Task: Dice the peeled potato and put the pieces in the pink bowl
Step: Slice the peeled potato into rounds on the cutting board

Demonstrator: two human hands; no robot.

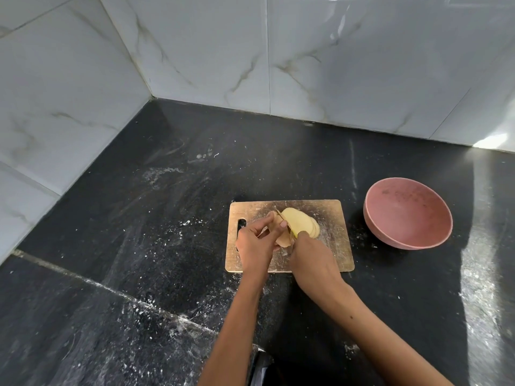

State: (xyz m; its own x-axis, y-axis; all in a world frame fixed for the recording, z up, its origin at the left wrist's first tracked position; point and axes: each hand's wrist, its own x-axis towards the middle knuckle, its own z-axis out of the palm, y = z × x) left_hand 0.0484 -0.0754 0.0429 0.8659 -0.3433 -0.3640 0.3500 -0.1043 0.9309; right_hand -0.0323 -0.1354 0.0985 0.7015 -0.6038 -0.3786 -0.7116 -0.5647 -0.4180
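A peeled potato (301, 222), cut into several overlapping pale yellow slices, lies on a wooden cutting board (331, 215). My left hand (257, 243) grips the uncut end of the potato from the left, fingers curled around it. My right hand (312, 256) holds a knife (281, 215) whose thin blade stands in the potato between my hand and the slices; the handle is hidden in my fist. The pink bowl (408, 213) stands to the right of the board, with nothing in it.
The board lies on a black stone counter (139, 246) dusted with white specks. Marble-tiled walls (250, 51) meet in a corner behind and to the left. A dark object (260, 366) shows at the counter's near edge between my arms.
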